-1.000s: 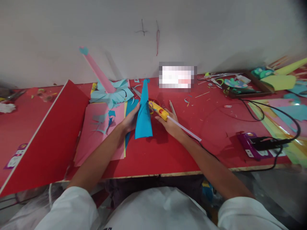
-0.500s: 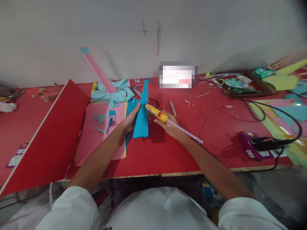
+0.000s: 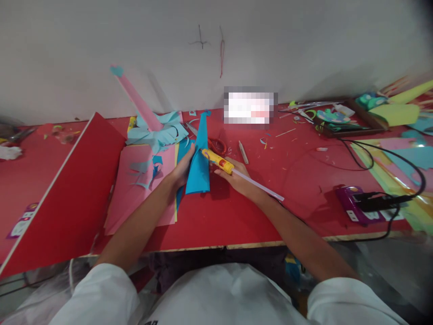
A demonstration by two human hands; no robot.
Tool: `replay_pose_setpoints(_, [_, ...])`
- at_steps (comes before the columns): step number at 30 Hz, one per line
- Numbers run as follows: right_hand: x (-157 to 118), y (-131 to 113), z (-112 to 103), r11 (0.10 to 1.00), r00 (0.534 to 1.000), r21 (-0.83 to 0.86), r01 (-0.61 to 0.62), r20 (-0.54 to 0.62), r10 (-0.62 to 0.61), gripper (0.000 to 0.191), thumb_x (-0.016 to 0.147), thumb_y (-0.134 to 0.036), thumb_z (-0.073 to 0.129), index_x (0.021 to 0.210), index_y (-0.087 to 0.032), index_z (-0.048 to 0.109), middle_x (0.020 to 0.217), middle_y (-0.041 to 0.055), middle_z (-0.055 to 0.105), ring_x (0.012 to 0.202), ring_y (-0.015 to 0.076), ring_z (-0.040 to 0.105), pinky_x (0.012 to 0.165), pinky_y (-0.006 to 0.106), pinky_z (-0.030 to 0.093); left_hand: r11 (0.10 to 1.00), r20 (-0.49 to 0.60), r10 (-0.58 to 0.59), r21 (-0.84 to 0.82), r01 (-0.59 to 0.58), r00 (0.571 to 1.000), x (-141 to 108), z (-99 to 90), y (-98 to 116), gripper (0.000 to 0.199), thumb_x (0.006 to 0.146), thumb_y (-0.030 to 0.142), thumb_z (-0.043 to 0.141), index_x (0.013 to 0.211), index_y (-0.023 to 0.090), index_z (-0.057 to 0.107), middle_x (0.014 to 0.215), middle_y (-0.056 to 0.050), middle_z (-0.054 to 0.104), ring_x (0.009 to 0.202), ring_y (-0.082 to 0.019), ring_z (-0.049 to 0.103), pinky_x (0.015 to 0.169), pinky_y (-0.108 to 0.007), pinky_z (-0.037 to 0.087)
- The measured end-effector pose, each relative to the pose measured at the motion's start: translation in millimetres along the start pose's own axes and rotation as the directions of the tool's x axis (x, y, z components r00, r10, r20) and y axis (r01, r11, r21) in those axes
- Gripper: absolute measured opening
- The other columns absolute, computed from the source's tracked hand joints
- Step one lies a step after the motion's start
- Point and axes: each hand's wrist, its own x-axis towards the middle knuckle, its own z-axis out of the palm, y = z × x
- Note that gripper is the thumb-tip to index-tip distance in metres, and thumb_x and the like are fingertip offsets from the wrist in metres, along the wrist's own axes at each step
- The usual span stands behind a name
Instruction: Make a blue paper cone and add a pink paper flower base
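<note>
My left hand (image 3: pixel 183 168) is closed on the left side of a folded blue paper piece (image 3: pixel 199 174), which is narrow at the top and wide at the bottom. Wrapped in my right hand (image 3: pixel 238 176) is a yellow glue gun (image 3: pixel 218 161), its nozzle against or just over the middle of the blue paper. A long clear glue stick (image 3: pixel 259 184) juts from the gun's back end. Behind the paper lie scissors (image 3: pixel 217 145) with red handles, partly covered. A white pen-like tool (image 3: pixel 243 152) rests beyond my right hand.
Pink sheets (image 3: pixel 131 203) with blue scraps lie on the left, beside an upright red divider (image 3: pixel 77 194). Behind them stands a pink paper cone (image 3: pixel 140 101) on light-blue paper. A purple power strip (image 3: pixel 358 205) with black cables and a tray (image 3: pixel 358 132) are on the right.
The glue gun's nozzle has shifted slightly left and up across the blue paper. The paper's lower end has turned a little, while both hands keep their hold.
</note>
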Motion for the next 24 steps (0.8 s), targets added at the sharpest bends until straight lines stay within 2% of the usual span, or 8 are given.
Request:
replay_pose_setpoints(3, [1.5, 4.4, 1.0, 1.000, 1.000, -0.007, -0.002, -0.011, 0.002, 0.037, 0.104, -0.061, 0.069, 0.109, -0.024, 0.074, 0.109, 0.0097, 0.078, 0.100, 0.0288, 0.074, 0.090, 0.043, 0.060, 1.000, 0.023, 0.015, -0.023, -0.014, 1.000, -1.8, 3.1, 1.3, 0.064, 0.114, 0.062, 0.041, 0.150, 0.017, 0.068, 0.103, -0.016, 0.085, 0.096, -0.032, 0.084, 0.088, -0.043, 0.070])
replay_pose_setpoints(6, [3.4, 7.4, 1.2, 0.999, 0.999, -0.035, -0.006, -0.047, 0.004, 0.036, 0.103, -0.059, 0.069, 0.112, -0.025, 0.075, 0.110, 0.0106, 0.079, 0.101, 0.0305, 0.074, 0.092, 0.046, 0.060, 0.994, 0.037, 0.105, -0.037, -0.103, 0.994, -2.2, 4.2, 1.1, 0.058, 0.113, 0.051, 0.051, 0.161, 0.018, 0.059, 0.110, -0.014, 0.085, 0.098, -0.030, 0.084, 0.090, -0.041, 0.070])
replay_pose_setpoints(11, [4.2, 4.1, 0.5, 1.000, 0.998, -0.021, -0.009, -0.060, 0.008, 0.035, 0.103, -0.059, 0.069, 0.111, -0.026, 0.075, 0.110, 0.0100, 0.078, 0.102, 0.0303, 0.074, 0.094, 0.047, 0.061, 0.975, 0.037, 0.220, -0.026, -0.219, 0.975, 0.5, 1.5, -2.6, 0.068, 0.108, 0.044, 0.066, 0.171, 0.029, 0.045, 0.120, -0.009, 0.084, 0.095, -0.026, 0.083, 0.089, -0.039, 0.069])
replay_pose_setpoints(17, [0.2, -5.1, -0.8, 0.996, 0.997, 0.059, -0.071, 0.004, 0.071, 0.033, 0.100, -0.057, 0.072, 0.108, -0.026, 0.073, 0.103, 0.0081, 0.077, 0.097, 0.0284, 0.074, 0.089, 0.043, 0.061, 0.968, 0.076, 0.247, -0.063, -0.242, 0.966, 2.5, -0.8, -5.9, 0.073, 0.106, 0.044, 0.071, 0.173, 0.033, 0.042, 0.128, -0.010, 0.081, 0.104, -0.028, 0.083, 0.095, -0.044, 0.069])
replay_pose_setpoints(24, [-0.5, 1.4, 1.3, 0.997, 0.998, 0.024, -0.068, 0.019, 0.068, 0.034, 0.099, -0.058, 0.074, 0.099, -0.025, 0.070, 0.094, 0.0055, 0.072, 0.087, 0.0255, 0.070, 0.084, 0.041, 0.061, 0.970, 0.046, 0.241, -0.015, -0.241, 0.969, 1.0, 0.9, -3.1, 0.073, 0.109, 0.048, 0.065, 0.175, 0.032, 0.039, 0.137, -0.010, 0.080, 0.112, -0.029, 0.081, 0.099, -0.042, 0.068])
